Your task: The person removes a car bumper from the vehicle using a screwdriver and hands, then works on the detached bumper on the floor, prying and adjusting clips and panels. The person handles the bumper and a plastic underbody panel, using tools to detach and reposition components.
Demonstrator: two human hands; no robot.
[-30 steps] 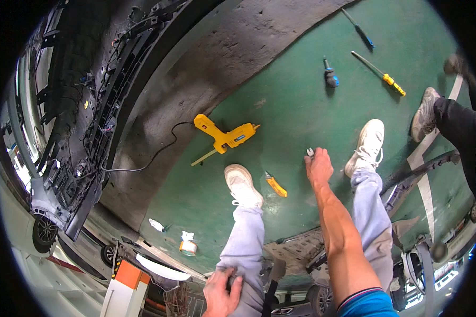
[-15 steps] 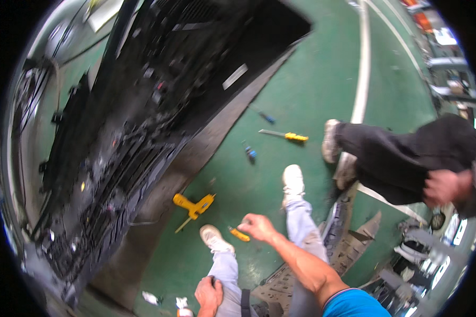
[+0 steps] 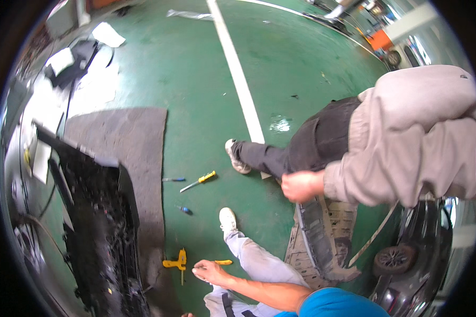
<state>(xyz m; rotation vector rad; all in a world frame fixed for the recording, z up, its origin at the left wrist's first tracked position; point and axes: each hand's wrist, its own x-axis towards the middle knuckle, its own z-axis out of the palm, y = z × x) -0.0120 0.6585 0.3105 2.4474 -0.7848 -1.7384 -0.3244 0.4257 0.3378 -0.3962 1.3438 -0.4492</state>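
Observation:
My right hand (image 3: 207,272) is closed round a small metal piece I cannot make out clearly, above my legs. Just behind it lies a yellow-handled cutter (image 3: 223,262), and to its left a yellow glue gun (image 3: 174,263) with a glue stick sticking out. My left hand (image 3: 188,314) barely shows at the bottom edge; its fingers are hidden. On the green floor farther off lie a short blue screwdriver (image 3: 184,209), a long blue-handled one (image 3: 174,179) and a yellow-handled one (image 3: 198,181).
A large black bumper (image 3: 100,227) lies left on a grey mat (image 3: 143,127). A co-worker (image 3: 407,132) bends at the right, a hand (image 3: 301,186) low beside dusty plastic panels (image 3: 322,238). A dark car (image 3: 418,253) stands behind, and white sheets (image 3: 95,84) lie upper left.
The view has swung up, bringing more floor and the co-worker's grey-sleeved arm in. My right hand now sits nearer the glue gun and cutter; my left hand has mostly left the picture.

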